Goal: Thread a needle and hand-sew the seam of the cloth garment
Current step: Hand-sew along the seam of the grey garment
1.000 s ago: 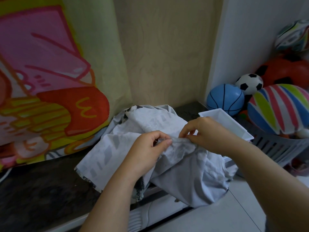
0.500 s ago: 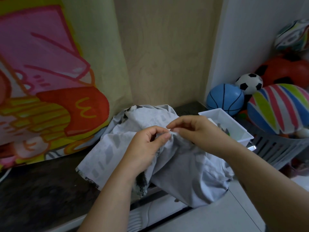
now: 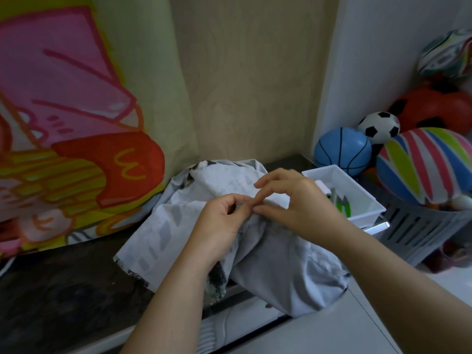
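A pale grey patterned cloth garment lies bunched on the dark counter and hangs over its front edge. My left hand pinches a raised fold of the cloth between thumb and fingers. My right hand meets it from the right, thumb and a fingertip pinched together right at the left fingertips, the other fingers curled above. Whatever the right fingers pinch is too small to make out; no needle or thread shows.
A white plastic tray with green-handled tools stands just right of the cloth. A grey slatted basket of toy balls sits at the far right. A colourful printed sheet hangs at the back left. The dark counter stretches left.
My right hand slid left along the fold until its fingertips met my left hand, uncovering the white tray. My left hand stayed pinching the cloth.
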`<action>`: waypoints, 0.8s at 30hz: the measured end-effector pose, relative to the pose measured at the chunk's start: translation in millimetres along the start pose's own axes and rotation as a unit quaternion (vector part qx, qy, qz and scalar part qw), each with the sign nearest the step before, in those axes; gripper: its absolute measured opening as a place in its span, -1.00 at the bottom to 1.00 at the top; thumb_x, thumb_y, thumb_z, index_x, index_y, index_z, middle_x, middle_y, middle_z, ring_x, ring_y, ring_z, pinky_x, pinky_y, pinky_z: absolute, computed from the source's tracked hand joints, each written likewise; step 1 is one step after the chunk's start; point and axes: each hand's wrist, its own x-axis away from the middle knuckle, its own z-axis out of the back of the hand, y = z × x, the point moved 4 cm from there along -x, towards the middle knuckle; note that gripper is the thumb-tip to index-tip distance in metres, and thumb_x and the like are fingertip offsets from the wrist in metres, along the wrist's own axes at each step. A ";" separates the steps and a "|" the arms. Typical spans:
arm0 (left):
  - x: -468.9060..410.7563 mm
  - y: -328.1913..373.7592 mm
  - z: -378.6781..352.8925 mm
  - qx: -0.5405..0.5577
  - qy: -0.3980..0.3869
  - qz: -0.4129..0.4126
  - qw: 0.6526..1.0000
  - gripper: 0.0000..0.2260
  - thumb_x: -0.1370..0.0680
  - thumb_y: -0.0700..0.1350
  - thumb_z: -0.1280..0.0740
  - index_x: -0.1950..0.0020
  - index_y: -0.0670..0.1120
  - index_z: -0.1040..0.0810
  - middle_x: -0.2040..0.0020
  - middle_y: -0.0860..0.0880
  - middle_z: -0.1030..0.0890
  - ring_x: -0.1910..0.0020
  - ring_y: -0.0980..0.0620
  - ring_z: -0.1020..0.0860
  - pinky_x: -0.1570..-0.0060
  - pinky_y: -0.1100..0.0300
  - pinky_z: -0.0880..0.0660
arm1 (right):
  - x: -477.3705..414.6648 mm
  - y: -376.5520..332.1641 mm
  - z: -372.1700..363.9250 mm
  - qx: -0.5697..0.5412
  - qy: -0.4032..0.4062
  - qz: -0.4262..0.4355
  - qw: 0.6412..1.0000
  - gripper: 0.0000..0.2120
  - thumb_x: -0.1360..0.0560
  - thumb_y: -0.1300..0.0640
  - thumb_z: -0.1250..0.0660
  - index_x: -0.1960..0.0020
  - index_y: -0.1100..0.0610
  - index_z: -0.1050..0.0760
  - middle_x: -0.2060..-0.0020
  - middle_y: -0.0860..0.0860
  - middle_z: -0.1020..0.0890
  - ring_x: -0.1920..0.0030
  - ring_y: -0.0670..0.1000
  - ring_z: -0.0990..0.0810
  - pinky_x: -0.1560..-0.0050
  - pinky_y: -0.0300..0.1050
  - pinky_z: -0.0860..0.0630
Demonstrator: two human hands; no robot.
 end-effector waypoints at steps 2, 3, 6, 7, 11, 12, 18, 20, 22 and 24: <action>-0.3 -2.5 -0.1 0.002 0.001 0.009 1.000 -0.89 -0.57 -0.13 -0.33 0.08 -0.03 -0.65 0.14 0.03 -0.71 0.08 0.15 -0.64 0.04 0.35 -0.52 | 0.4 -0.7 -1.4 -0.010 0.014 -0.004 1.000 -0.94 -0.42 0.09 -0.45 0.17 -0.07 -0.61 0.02 -0.24 -0.54 -0.01 -0.24 -0.43 -0.05 -0.57 -0.21; -0.6 -4.1 0.8 -0.001 0.005 0.018 1.000 -0.89 -0.57 -0.11 -0.33 0.08 -0.03 -0.65 0.14 0.04 -0.70 0.08 0.15 -0.64 0.03 0.34 -0.53 | 0.3 -0.6 -0.2 -0.040 0.022 -0.022 0.999 -0.90 -0.44 0.10 -0.43 0.20 -0.08 -0.57 0.04 -0.26 -0.56 0.00 -0.25 -0.45 -0.05 -0.54 -0.26; -2.9 -10.6 5.9 -0.032 0.031 0.045 0.998 -0.88 -0.58 -0.08 -0.32 0.10 -0.02 -0.64 0.18 0.08 -0.69 0.13 0.19 -0.62 0.08 0.36 -0.51 | -3.5 -0.5 14.5 -0.269 0.104 -0.107 0.951 -0.87 -0.53 0.21 -0.29 0.18 0.05 -0.48 0.14 -0.13 -0.67 0.05 -0.10 -0.61 -0.07 -0.22 -0.51; -3.3 -13.0 7.0 -0.033 0.038 0.055 0.997 -0.88 -0.58 -0.09 -0.32 0.10 -0.02 -0.64 0.20 0.09 -0.67 0.16 0.20 -0.61 0.13 0.37 -0.50 | -4.6 -0.2 21.3 -0.380 0.137 -0.135 0.905 -0.86 -0.57 0.23 -0.23 0.16 0.10 -0.44 0.22 -0.06 -0.67 0.10 -0.03 -0.64 -0.06 -0.11 -0.57; -6.3 -21.3 10.1 -0.057 0.052 0.076 0.994 -0.86 -0.58 -0.04 -0.31 0.06 -0.05 -0.63 0.14 0.08 -0.67 0.10 0.17 -0.61 0.11 0.33 -0.47 | -4.3 -7.6 36.2 -0.748 0.137 -0.247 0.601 -0.77 -0.59 0.25 -0.10 0.24 0.15 -0.27 0.49 -0.01 -0.36 0.51 -0.07 -0.39 0.39 -0.18 -0.55; -7.0 -22.7 10.5 -0.069 0.054 0.077 0.993 -0.84 -0.58 -0.03 -0.31 0.06 -0.07 -0.64 0.13 0.06 -0.67 0.10 0.15 -0.60 0.09 0.29 -0.48 | -3.3 -14.2 37.6 -0.789 0.101 -0.270 0.543 -0.78 -0.56 0.26 -0.11 0.27 0.14 -0.26 0.49 -0.03 -0.28 0.53 -0.11 -0.27 0.49 -0.27 -0.44; -9.3 -17.7 10.1 -0.109 0.063 0.058 0.990 -0.73 -0.57 -0.10 -0.29 0.34 -0.01 -0.55 0.44 0.14 -0.57 0.36 0.19 -0.51 0.31 0.31 -0.40 | 11.2 -20.8 10.6 -0.348 -0.169 -0.274 0.881 -0.86 -0.55 0.14 -0.27 0.00 0.17 -0.56 0.44 -0.04 -0.30 0.45 -0.10 -0.31 0.36 -0.26 -0.54; -8.2 -15.9 9.5 -0.076 0.062 0.056 0.994 -0.85 -0.57 -0.08 -0.32 0.16 -0.03 -0.63 0.25 0.07 -0.66 0.22 0.16 -0.58 0.21 0.35 -0.47 | 9.4 -3.5 -2.0 -0.090 -0.145 -0.218 0.961 -0.79 -0.50 0.04 -0.35 -0.08 0.08 -0.59 0.29 -0.11 -0.50 0.28 -0.17 -0.46 0.23 -0.44 -0.44; -6.7 -14.1 8.9 -0.064 0.060 0.049 0.995 -0.89 -0.56 -0.06 -0.34 0.12 -0.01 -0.62 0.19 0.08 -0.65 0.17 0.18 -0.57 0.21 0.44 -0.45 | 9.6 3.7 -10.3 0.011 -0.133 -0.186 0.973 -0.72 -0.45 -0.04 -0.39 -0.12 0.03 -0.58 0.06 -0.13 -0.59 0.09 -0.19 -0.49 0.16 -0.47 -0.34; -5.6 -12.9 6.7 -0.068 0.043 0.053 0.995 -0.91 -0.56 -0.04 -0.33 0.12 0.04 -0.60 0.21 0.15 -0.62 0.18 0.24 -0.55 0.27 0.48 -0.40 | 9.9 9.9 -15.4 -0.002 -0.117 -0.191 0.974 -0.71 -0.42 -0.08 -0.42 -0.07 0.05 -0.61 0.08 -0.14 -0.60 0.16 -0.22 -0.48 0.19 -0.48 -0.34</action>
